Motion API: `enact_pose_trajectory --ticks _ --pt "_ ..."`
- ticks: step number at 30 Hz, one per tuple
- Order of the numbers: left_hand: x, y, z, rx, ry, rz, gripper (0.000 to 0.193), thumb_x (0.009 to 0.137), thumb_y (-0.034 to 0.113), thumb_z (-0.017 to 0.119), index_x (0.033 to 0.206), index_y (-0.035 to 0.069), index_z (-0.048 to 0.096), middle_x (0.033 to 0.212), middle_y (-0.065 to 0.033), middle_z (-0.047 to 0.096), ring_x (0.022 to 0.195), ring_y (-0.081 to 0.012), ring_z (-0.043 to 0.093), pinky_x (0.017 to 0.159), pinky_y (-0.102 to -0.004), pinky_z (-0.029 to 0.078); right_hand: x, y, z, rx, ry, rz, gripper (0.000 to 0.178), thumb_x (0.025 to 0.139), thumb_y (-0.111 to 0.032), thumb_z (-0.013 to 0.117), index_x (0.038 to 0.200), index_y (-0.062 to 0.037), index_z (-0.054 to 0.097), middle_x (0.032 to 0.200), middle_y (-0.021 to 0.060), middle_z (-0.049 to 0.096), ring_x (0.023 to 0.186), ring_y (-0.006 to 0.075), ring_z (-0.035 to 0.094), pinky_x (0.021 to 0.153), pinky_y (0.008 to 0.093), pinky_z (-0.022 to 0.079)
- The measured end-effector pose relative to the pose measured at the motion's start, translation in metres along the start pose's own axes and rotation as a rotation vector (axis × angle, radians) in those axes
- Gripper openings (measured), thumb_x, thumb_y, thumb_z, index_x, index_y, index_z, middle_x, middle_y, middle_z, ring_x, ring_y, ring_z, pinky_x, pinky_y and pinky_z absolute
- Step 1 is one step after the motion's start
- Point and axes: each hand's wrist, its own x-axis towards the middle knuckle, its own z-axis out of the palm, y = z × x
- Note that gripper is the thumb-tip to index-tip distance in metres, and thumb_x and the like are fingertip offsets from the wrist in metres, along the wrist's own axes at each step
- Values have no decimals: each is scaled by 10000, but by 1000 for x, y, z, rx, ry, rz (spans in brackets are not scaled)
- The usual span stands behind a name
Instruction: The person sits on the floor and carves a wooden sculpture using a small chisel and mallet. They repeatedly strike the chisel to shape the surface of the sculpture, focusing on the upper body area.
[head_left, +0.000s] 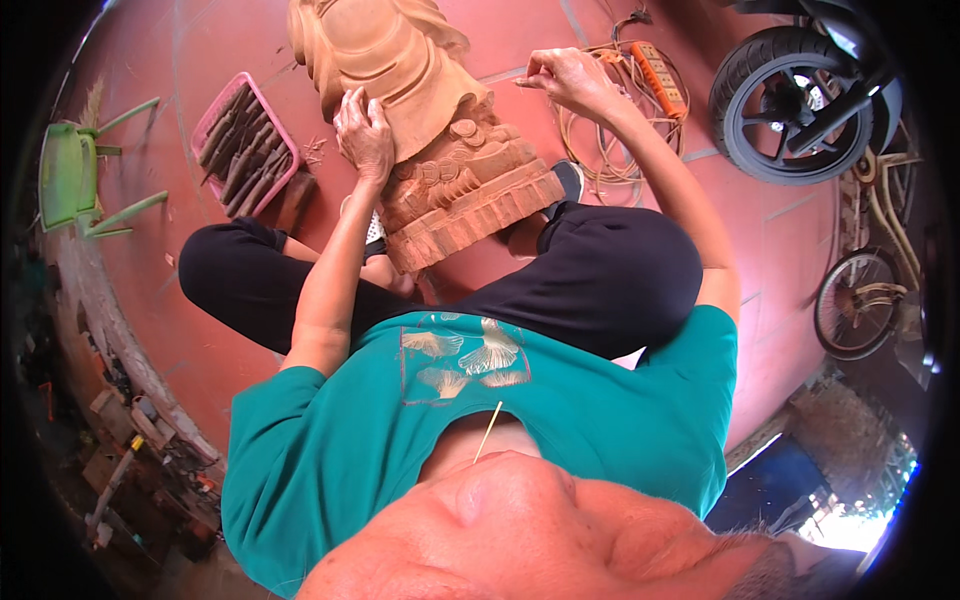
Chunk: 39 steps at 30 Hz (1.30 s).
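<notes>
From the head view, you sit cross-legged on the red floor (180,80) with a big wooden carving (430,130) lying between your knees. Its blocky base points at you and its round body points away.

Your left hand (365,135) rests flat on the carving, near the middle, with the fingers spread and pressing on the wood, not wrapped around anything. Your right hand (565,78) is up off the carving, just past its right side. Its fingers are curled and pinched together. They may hold something small, but I cannot tell what.

I think you are working on the surface of the wood. To do it well, keep your left hand pushing down so the carving does not roll. Bring your right hand in slowly and keep your left fingers out of its way.

The carving has many bumps and sharp ridges near the base, so go gently there.

On your left is a pink tray (243,150) full of dark tools, near the carving. On your right lie a coil of cable (600,150) and an orange power strip (662,78), right under your right arm. Do not snag them. A motorbike wheel (790,100) stands farther right. The most open floor is ahead on your left.
</notes>
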Motion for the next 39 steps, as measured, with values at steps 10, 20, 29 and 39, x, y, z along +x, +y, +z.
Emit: enact_pose_trajectory --ticks 10,20,29,39 --pt "-2 1 0 4 -3 -24 360 905 255 585 1223 88 600 1327 -95 566 1224 -304 506 1007 -459 412 30 -28 2 -2 -218 -266 146 787 -155 678 902 -68 693 881 161 697 905 357 665 768 462 526" --pt "-1 0 1 20 25 -23 347 913 269 589 1207 86 606 1315 -113 576 1220 -317 512 1022 -462 401 29 -38 47 -476 71 -599 110 809 -105 589 913 -74 608 873 144 619 782 294 694 609 406 563" --pt "-2 2 -1 42 28 -26 335 920 264 587 1202 84 612 1303 -117 588 1220 -310 518 1029 -442 405 24 -44 36 -339 -59 -550 166 805 -128 596 948 -84 667 905 162 614 813 333 683 650 428 547" --pt "0 -1 1 17 33 -4 353 906 265 591 1211 88 600 1326 -123 568 1223 -323 509 1024 -472 399 37 -48 73 -417 13 -721 123 776 -144 613 820 -64 695 855 186 646 750 337 699 592 418 558"
